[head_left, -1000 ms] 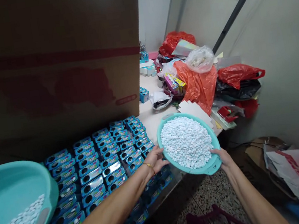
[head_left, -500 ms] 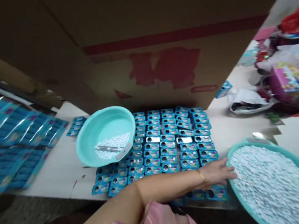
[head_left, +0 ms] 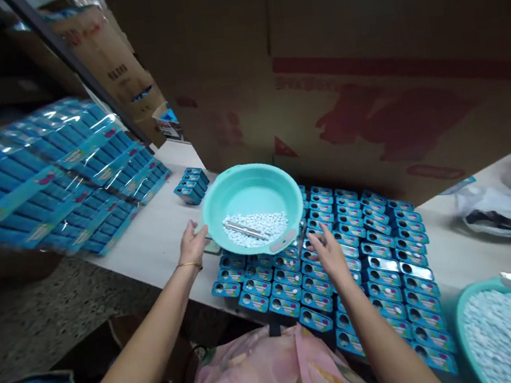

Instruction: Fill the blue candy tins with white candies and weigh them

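Observation:
A turquoise basin (head_left: 254, 182) sits tilted toward me on the rows of small blue boxes (head_left: 315, 301). Small white pieces (head_left: 264, 221) have gathered at its near side, with a metal strip-like tool (head_left: 246, 229) lying on them. At the basin's left rim is my left hand (head_left: 191, 244), fingers apart; I cannot tell whether the fingertips touch it. My right hand (head_left: 328, 256) hovers over the boxes just right of the basin, fingers spread and holding nothing. Many boxes show a round dark hole, and several have a white piece on top.
A second turquoise basin (head_left: 467, 339), heaped with white pieces, stands at the lower right. Plastic-wrapped stacks of blue packs (head_left: 65, 175) fill the left. A large cardboard box (head_left: 343, 108) walls off the back. Loose blue boxes (head_left: 192, 185) stand beyond the basin's left side.
My left hand has gone from the heaped basin's rim to the other basin's left side. My right hand has come into view. The camera view has swung left.

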The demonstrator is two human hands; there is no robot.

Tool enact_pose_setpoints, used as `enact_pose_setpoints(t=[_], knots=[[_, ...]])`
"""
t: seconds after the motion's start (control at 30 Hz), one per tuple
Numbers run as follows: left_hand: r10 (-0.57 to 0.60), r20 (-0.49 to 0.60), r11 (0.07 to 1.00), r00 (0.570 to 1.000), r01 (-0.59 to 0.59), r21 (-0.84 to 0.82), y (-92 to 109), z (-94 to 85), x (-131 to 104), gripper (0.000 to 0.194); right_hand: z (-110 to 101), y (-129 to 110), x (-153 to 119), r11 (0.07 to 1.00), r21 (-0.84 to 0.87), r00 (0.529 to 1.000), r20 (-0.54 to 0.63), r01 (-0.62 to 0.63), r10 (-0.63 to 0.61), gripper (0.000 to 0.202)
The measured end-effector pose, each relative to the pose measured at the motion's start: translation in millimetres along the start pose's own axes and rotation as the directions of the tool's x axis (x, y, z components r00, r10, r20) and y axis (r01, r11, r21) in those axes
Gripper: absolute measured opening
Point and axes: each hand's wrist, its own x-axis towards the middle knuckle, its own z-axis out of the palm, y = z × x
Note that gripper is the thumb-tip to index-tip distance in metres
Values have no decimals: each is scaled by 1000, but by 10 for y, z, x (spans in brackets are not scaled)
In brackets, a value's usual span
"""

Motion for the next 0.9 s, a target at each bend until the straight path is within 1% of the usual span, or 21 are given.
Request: enact_pose_setpoints(t=[0.03,0.07,0.13,0.2,0.23,0.27,0.3,0.33,0.37,0.4,0.43,0.47,0.5,0.53,0.57,0.6,0.67,0.7,0.77,0.83,0.9], knots=[[-46,76,999,996,47,-11,-52,-24,124,63,217,-1,85,999,23,1000,8,-23,23,71],[-66,151,997,986,69,-15,-100,-28,221,60,378,18,156,998,48,999,16,-47,46,72],[-68,267,996,961,78,-31,-169,-5,336,52,531,81,239,994,81,997,0,-77,77,68],[-67,374,994,925,95,-57,-199,29,354,46,492,124,224,996,52,994,-74,-78,82,61],[-75,441,991,895,115,-66,-203,44,331,45,428,119,178,997,-6,988,-135,-70,69,57],[-88,513,988,854,141,-66,-204,57,293,45,358,91,113,993,-107,978,-205,-59,35,54],[-107,584,983,805,173,-59,-204,69,243,46,301,41,37,967,-253,961,-275,-41,-31,50],[-130,642,977,756,207,-46,-205,80,186,47,274,-26,-39,902,-432,936,-326,-21,-134,47],[-156,683,970,713,243,-32,-209,88,128,48,289,-101,-101,787,-617,908,-332,-5,-255,44],[-185,714,960,676,279,-16,-215,94,74,50,352,-172,-137,630,-776,891,-278,11,-358,42],[-214,735,950,644,313,3,-224,95,31,51,459,-231,-140,459,-888,896,-176,34,-407,40],[-246,748,940,617,341,28,-236,92,2,52,600,-269,-108,303,-951,922,-58,67,-383,39],[-276,753,932,598,357,58,-251,80,-7,55,759,-282,-45,190,-975,957,59,116,-282,37],[-304,751,927,586,364,92,-272,56,5,57,920,-271,37,109,-984,981,127,144,-144,34],[-329,745,924,580,362,126,-299,16,37,59,1065,-241,127,60,-986,988,153,155,-32,30],[-349,734,921,582,357,155,-334,-44,90,60,1180,-200,212,34,-987,986,161,160,40,28],[-373,704,919,604,346,190,-436,-240,239,59,1282,-118,344,26,-987,983,159,158,91,26],[-388,683,915,619,347,205,-501,-377,324,57,1263,-87,391,36,-986,982,164,161,92,26],[-432,620,900,655,356,251,-651,-705,485,51,1113,-59,456,63,-982,979,182,177,95,27],[-483,533,875,695,363,320,-802,-1031,607,44,897,-68,480,187,-960,974,221,206,59,31],[-511,430,852,745,374,365,-920,-1241,684,44,729,-92,460,356,-904,966,259,238,10,34]])
